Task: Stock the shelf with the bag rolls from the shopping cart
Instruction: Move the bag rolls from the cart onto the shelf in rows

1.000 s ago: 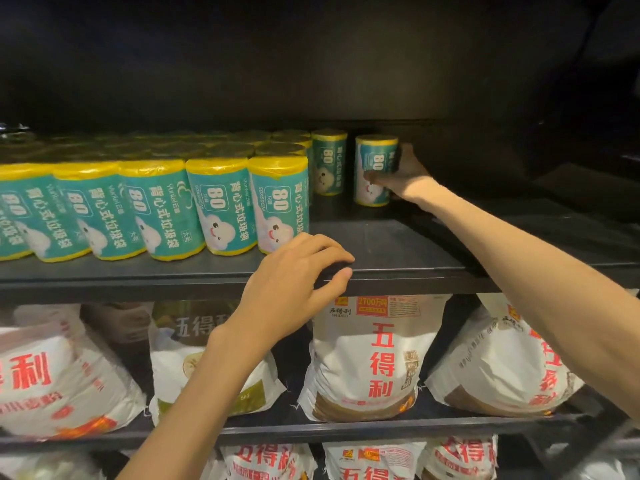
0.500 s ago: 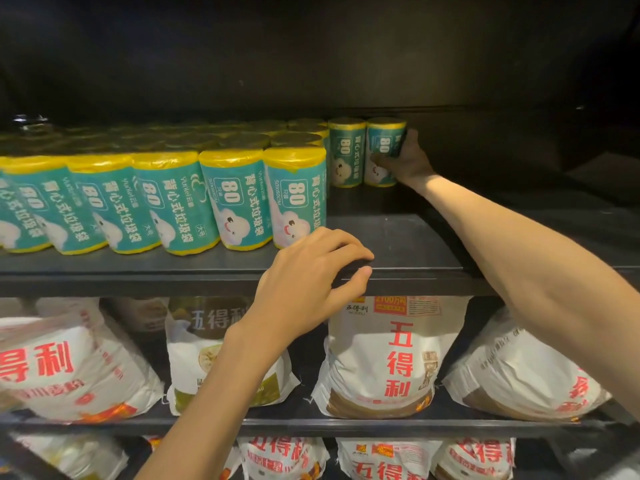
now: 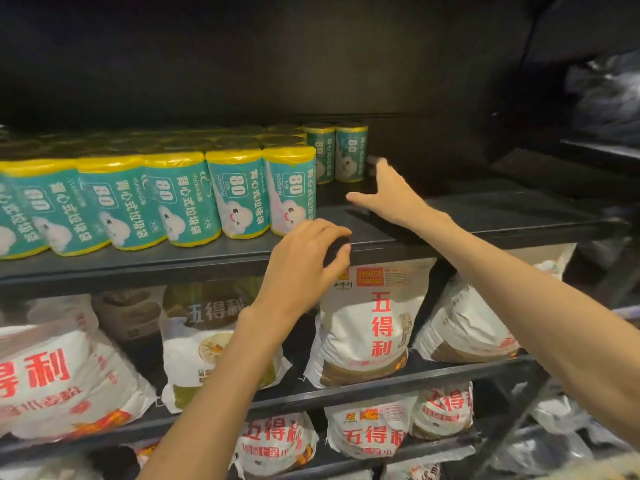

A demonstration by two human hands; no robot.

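Teal bag rolls with yellow ends stand in rows on the dark upper shelf (image 3: 485, 216). The rearmost right roll (image 3: 350, 152) stands upright at the back, beside another roll (image 3: 320, 152). My right hand (image 3: 388, 195) hovers empty just right of and in front of that roll, fingers spread, apart from it. The front-row roll nearest my hands (image 3: 291, 192) stands at the row's right end. My left hand (image 3: 304, 265) rests with curled fingers on the shelf's front edge, holding nothing.
The right half of the upper shelf is bare dark board. Below it, white flour bags (image 3: 374, 323) with red lettering fill the lower shelves (image 3: 346, 386). A dark shelf unit (image 3: 595, 98) stands at the right.
My right hand has let go of the rearmost roll and drawn back toward me, fingers spread. The roll stays at the back. My left hand keeps its place on the shelf edge.
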